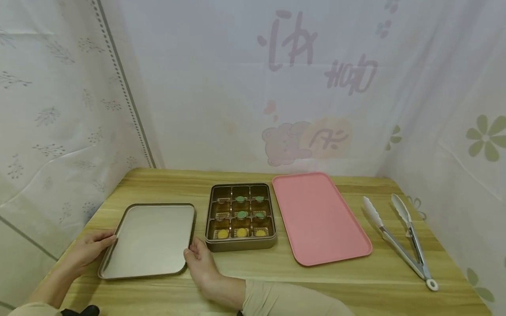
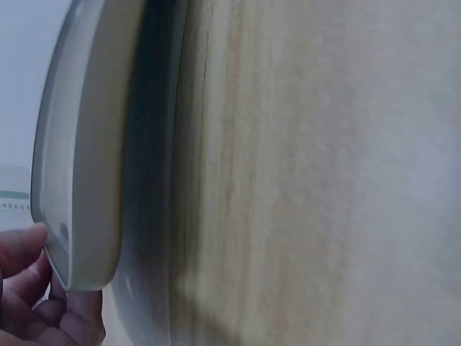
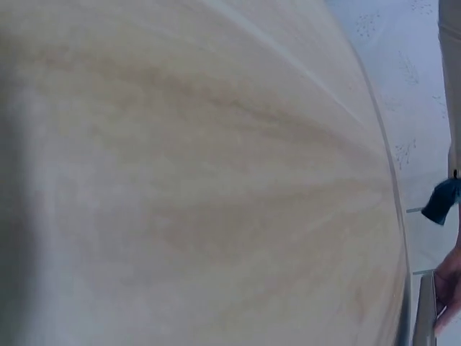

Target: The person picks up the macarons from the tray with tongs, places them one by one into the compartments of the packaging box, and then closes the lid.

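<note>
A square metal tin lid (image 1: 152, 239) is held between both hands at the left of the table. My left hand (image 1: 90, 248) grips its left side, the thumb on the rim and the curled fingers beneath, as the left wrist view shows at the lid's corner (image 2: 94, 238). On the opposite side, my right hand (image 1: 202, 265) holds the right edge near the front corner, its thumb at the rim. Just right of that hand stands an uncovered tin box (image 1: 241, 244) with a divided tray inside. Green round pieces (image 1: 242, 214) lie in its back and middle rows, yellow ones (image 1: 241, 232) in the front row.
A pink tray (image 1: 320, 219) lies right of the tin box. Spread metal tongs (image 1: 413, 250) with pale tips rest farther right. The wooden table (image 1: 253, 270) is bordered by printed white cloth (image 1: 221, 96) at the back and sides.
</note>
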Motion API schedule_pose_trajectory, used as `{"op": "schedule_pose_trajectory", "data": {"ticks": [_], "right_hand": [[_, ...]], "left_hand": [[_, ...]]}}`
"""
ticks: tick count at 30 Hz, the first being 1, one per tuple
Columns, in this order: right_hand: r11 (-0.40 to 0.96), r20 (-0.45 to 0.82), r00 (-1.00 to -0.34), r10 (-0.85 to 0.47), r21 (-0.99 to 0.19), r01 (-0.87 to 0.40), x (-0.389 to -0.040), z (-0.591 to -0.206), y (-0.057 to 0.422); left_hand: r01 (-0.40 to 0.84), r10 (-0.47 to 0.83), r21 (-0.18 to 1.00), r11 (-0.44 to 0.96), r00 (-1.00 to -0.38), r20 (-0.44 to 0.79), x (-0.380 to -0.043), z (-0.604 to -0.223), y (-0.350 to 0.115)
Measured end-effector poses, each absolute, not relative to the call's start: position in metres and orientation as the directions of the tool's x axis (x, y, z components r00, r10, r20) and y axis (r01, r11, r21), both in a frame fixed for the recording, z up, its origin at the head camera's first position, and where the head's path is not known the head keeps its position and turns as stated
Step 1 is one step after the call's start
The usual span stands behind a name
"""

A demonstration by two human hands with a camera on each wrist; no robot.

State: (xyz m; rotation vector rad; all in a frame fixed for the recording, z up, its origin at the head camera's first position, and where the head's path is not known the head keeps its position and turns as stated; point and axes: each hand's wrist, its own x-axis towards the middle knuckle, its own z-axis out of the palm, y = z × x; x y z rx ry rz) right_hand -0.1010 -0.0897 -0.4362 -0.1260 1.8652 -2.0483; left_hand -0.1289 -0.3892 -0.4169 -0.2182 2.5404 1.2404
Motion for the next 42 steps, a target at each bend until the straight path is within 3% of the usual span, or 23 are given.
{"op": "schedule_pose_trajectory", "data": {"ticks": [8, 19, 30, 42], "right_hand": [[-0.076, -0.171, -0.91, -0.376, -0.974, 0.214, -0.109, -0.423, -0.079], [-0.152, -0.067, -0.897, -0.437, -0.977, 0.147, -0.134, -0.401, -0.036], [-0.073, -0.076, -0.908, -0.412, -0.991, 0.115, -0.156, -0.377, 0.032], [0.024, -0.013, -0.919, -0.394, -1.0, 0.004, -0.156, -0.353, 0.094]], "left_hand": [[-0.275, 0.047, 0.834, 0.478, -0.941, -0.336, -0.121, -0.41, -0.391], [-0.165, 0.147, 0.88, 0.445, -0.956, -0.254, -0.125, -0.381, -0.364], [-0.083, 0.161, 0.933, 0.351, -0.976, -0.147, -0.133, -0.346, -0.305], [0.028, 0.196, 0.953, 0.301, -0.98, -0.033, -0.133, -0.325, -0.249]]}}
